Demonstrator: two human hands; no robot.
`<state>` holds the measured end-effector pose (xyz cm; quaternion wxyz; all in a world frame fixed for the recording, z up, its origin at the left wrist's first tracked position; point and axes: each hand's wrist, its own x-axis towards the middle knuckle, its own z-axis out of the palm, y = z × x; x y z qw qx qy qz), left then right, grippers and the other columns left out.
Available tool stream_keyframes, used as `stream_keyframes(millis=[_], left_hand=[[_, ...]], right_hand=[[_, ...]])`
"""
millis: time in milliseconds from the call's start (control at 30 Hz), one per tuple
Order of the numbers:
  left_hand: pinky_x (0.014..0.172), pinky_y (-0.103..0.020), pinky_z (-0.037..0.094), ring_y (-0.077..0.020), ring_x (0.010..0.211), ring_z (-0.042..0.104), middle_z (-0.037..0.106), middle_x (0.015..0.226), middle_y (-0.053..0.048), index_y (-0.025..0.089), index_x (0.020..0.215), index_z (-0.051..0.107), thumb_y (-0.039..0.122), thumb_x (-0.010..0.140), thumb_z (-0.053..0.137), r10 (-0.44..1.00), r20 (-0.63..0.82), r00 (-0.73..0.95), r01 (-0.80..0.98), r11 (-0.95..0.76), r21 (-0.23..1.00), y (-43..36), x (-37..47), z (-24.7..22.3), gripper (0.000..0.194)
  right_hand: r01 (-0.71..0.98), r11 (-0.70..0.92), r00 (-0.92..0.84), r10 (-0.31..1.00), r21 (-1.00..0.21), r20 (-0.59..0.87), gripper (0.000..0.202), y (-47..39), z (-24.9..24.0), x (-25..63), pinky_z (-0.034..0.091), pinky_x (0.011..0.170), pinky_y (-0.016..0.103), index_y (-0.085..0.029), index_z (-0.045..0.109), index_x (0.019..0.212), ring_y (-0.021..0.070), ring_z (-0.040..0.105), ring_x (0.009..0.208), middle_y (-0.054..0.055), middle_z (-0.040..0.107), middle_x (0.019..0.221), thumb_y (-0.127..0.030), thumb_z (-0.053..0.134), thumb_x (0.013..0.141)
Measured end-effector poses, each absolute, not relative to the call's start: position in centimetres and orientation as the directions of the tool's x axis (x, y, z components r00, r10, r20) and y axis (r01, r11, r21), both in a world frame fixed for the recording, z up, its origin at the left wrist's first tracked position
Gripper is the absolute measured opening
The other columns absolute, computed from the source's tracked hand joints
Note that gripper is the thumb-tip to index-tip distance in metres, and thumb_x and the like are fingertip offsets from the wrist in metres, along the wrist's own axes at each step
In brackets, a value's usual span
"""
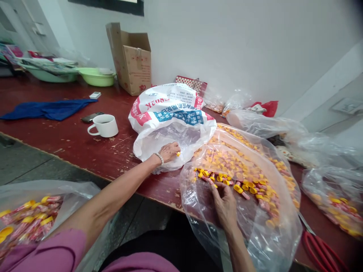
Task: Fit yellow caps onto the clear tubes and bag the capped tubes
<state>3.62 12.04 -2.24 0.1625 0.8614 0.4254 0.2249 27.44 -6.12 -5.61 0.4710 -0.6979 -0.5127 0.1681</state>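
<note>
My left hand (pixel 169 152), with a beaded bracelet at the wrist, is at the mouth of a white printed sack (pixel 176 104). Its fingers are closed on a small yellow cap (pixel 178 153). My right hand (pixel 225 200) reaches into the opening of a large clear plastic bag (pixel 198 211), thumb and fingertips together at a yellow-capped piece (pixel 211 182) with a red and white wrapped body. Many such pieces (pixel 252 185) lie in that bag, partly seen through the plastic.
A white mug (pixel 104 125) and a blue cloth (pixel 51 109) are left of the sack. Behind stands an open cardboard box (pixel 137 68). Red-handled scissors (pixel 320 249) lie right. Another bag of capped pieces (pixel 31 215) is lower left; a further bag (pixel 337 204) lies right.
</note>
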Motion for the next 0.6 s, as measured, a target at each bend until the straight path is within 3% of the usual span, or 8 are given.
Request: stream_keyframes(millis=[133,200,333,467,533,600], left_hand=[[0.07,-0.025,0.041,-0.0157,0.075,0.054,0.062,0.087,-0.003,0.018,0.102,0.061,0.022,0.078,0.052,0.849,0.242,0.469,0.659,-0.519,0.544,7.8,1.1,-0.8,0.025],[0.066,-0.023,0.042,-0.0143,0.072,0.055,0.062,0.085,-0.002,0.017,0.104,0.06,0.029,0.081,0.053,0.848,0.213,0.485,0.571,-0.492,0.658,4.7,0.2,-0.1,0.027],[0.077,-0.025,0.044,-0.0166,0.086,0.057,0.064,0.097,-0.005,0.015,0.102,0.062,0.034,0.079,0.059,0.834,0.143,0.534,0.272,-0.329,0.904,-1.0,-0.3,0.7,0.03],[0.077,-0.025,0.044,-0.0162,0.084,0.056,0.064,0.095,-0.005,0.014,0.105,0.064,0.031,0.077,0.063,0.806,0.067,0.589,0.219,-0.238,0.946,-3.8,0.3,1.0,0.033],[0.074,-0.025,0.043,-0.0151,0.08,0.054,0.064,0.09,-0.004,0.013,0.103,0.065,0.032,0.077,0.062,0.789,0.06,0.612,0.178,-0.212,0.961,-4.3,0.7,1.1,0.031],[0.071,-0.024,0.042,-0.0139,0.078,0.053,0.062,0.087,-0.004,0.012,0.1,0.066,0.032,0.077,0.063,0.791,0.041,0.611,0.124,-0.146,0.981,-4.5,1.0,1.2,0.031]], right_hand=[[0.316,0.112,0.408,0.88,-0.942,0.242,0.035,-7.6,-2.1,24.8,0.05,0.073,0.033,-0.018,0.062,0.1,0.0201,0.062,0.083,0.007,0.067,0.094,-0.046,0.061,0.079],[0.283,0.194,0.364,0.885,-0.939,0.292,0.03,-8.2,-0.5,22.9,0.05,0.077,0.034,-0.02,0.063,0.102,0.0196,0.062,0.088,0.007,0.067,0.098,-0.042,0.06,0.081],[0.388,0.36,0.205,0.864,-0.849,0.46,0.022,-8.3,1.2,19.9,0.047,0.088,0.036,-0.022,0.062,0.106,0.0189,0.059,0.099,0.007,0.064,0.107,-0.031,0.055,0.087],[0.486,0.457,-0.015,0.857,-0.745,0.516,0.02,-8.4,1.4,19.1,0.047,0.089,0.034,-0.023,0.063,0.106,0.018,0.059,0.099,0.006,0.064,0.105,-0.026,0.053,0.088],[0.489,0.452,-0.094,0.878,-0.747,0.469,0.024,-8.9,1.6,19.2,0.048,0.088,0.034,-0.023,0.061,0.111,0.0179,0.06,0.097,0.006,0.065,0.105,-0.026,0.053,0.088],[0.487,0.392,-0.066,0.908,-0.781,0.414,0.03,-9.4,1.9,19.4,0.049,0.085,0.034,-0.023,0.054,0.118,0.0186,0.06,0.097,0.007,0.063,0.11,-0.029,0.052,0.088]])
